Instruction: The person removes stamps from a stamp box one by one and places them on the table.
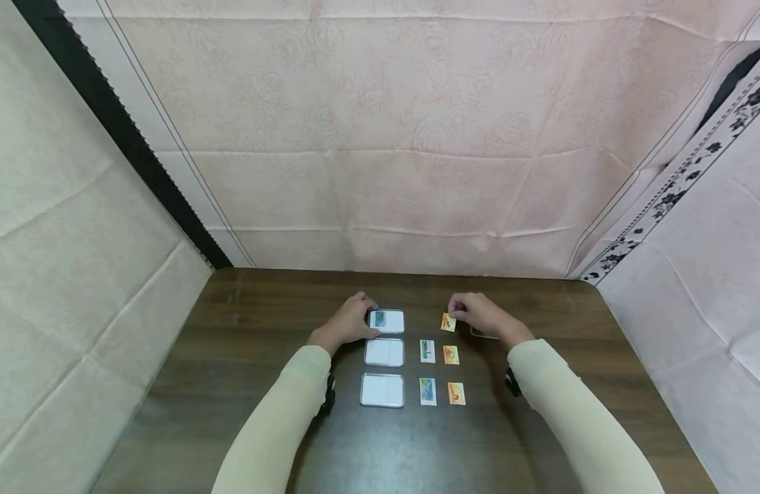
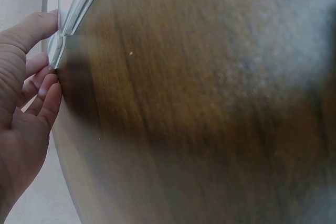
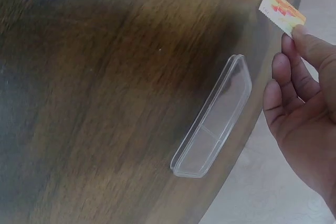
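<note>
My left hand (image 1: 353,317) grips the left end of the farthest shallow plastic case (image 1: 395,322), thumb on the near side and fingers on the far side. Inside that case, toward its left, lies a blue-green stamp (image 1: 380,319). Between thumb and forefinger, my right hand (image 1: 480,313) pinches an orange-yellow stamp (image 3: 281,11) with toothed edges by one corner. Beside the right hand, a clear plastic lid or tray (image 3: 215,124) lies on the wooden table, mostly hidden under the hand in the head view.
Two more shallow cases, the middle one (image 1: 384,352) and the nearest one (image 1: 382,390), line up below the held case. To their right lie two blue-green stamps (image 1: 427,351) and two orange stamps (image 1: 451,355). Cloth walls (image 1: 417,206) enclose the table (image 1: 244,412).
</note>
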A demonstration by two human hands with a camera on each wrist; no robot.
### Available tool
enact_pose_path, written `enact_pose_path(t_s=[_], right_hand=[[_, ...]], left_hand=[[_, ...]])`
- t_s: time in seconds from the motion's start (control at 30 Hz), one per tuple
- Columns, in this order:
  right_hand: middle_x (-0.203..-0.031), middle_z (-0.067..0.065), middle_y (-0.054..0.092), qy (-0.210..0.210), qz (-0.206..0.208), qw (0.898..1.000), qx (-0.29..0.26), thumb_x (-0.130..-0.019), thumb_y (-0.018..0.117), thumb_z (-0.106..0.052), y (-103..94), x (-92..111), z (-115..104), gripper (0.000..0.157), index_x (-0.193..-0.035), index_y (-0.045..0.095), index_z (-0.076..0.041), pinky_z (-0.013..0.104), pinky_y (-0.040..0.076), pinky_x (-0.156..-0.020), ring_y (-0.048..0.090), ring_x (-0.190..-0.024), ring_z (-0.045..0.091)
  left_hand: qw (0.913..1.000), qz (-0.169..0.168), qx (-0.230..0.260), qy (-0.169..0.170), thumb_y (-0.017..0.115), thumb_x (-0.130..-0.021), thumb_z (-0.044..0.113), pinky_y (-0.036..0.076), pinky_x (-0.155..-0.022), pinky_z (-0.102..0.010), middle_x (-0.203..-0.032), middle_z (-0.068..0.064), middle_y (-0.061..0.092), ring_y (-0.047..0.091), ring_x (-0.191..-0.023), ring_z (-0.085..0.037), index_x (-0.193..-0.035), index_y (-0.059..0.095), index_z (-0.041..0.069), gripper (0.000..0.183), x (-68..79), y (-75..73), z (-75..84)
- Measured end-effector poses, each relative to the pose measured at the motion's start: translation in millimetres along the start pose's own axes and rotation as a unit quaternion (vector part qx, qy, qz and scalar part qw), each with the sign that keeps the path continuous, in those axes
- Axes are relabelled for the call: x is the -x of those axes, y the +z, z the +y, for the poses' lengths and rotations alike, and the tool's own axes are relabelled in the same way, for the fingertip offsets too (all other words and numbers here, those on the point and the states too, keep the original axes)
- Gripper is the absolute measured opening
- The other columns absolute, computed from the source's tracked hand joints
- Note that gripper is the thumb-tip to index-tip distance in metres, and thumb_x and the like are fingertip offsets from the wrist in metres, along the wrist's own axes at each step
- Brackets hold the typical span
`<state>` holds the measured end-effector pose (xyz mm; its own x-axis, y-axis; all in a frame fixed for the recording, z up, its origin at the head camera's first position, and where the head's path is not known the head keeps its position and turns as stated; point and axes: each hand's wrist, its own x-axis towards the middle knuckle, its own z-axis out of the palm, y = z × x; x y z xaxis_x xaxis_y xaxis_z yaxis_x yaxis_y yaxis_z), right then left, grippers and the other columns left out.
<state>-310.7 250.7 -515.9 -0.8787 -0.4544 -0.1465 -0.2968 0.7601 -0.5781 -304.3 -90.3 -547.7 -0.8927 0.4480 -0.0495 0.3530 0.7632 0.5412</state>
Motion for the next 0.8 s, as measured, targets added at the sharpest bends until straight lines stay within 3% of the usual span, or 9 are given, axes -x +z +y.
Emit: enact_pose_path(t_s=[0.17, 0.57, 0.8], right_hand=[[-0.091, 0.003, 0.064, 0.014, -0.007, 1.0, 0.016, -0.103, 0.062, -0.009, 3.0, -2.9, 2.7, 0.006, -0.099, 0.066, -0.01, 0.034, 0.05, -0.074, 0.057, -0.083, 0.017], [-0.09, 0.004, 0.064, 0.037, 0.021, 0.997, 0.068, -0.102, 0.064, -0.01, 15.4, -7.6, 8.3, 0.006, -0.096, 0.067, -0.01, 0.035, 0.05, -0.069, 0.057, -0.075, 0.018], [-0.094, 0.003, 0.063, 0.063, 0.032, 0.991, 0.115, -0.101, 0.068, -0.019, 21.0, -9.4, 7.1, 0.007, -0.101, 0.068, -0.011, 0.041, 0.05, -0.081, 0.056, -0.087, 0.022]], left_hand=[[1.0, 0.0, 0.002, -0.002, 0.085, -0.086, 0.035, 0.051, -0.099, -0.038, -0.124, -0.006, 0.056, 0.054, -0.108, -0.019, -0.132, 0.065, 0.005, 0.059, 0.2, 0.6, -0.4], [1.0, -0.001, 0.005, -0.007, 0.085, -0.086, 0.035, 0.051, -0.099, -0.038, -0.123, -0.006, 0.056, 0.054, -0.107, -0.02, -0.132, 0.065, 0.004, 0.059, 1.9, -0.6, 1.2], [1.0, -0.001, 0.004, -0.008, 0.085, -0.086, 0.035, 0.051, -0.1, -0.038, -0.123, -0.006, 0.056, 0.054, -0.108, -0.02, -0.132, 0.065, 0.005, 0.059, 2.1, -1.5, 2.2]])
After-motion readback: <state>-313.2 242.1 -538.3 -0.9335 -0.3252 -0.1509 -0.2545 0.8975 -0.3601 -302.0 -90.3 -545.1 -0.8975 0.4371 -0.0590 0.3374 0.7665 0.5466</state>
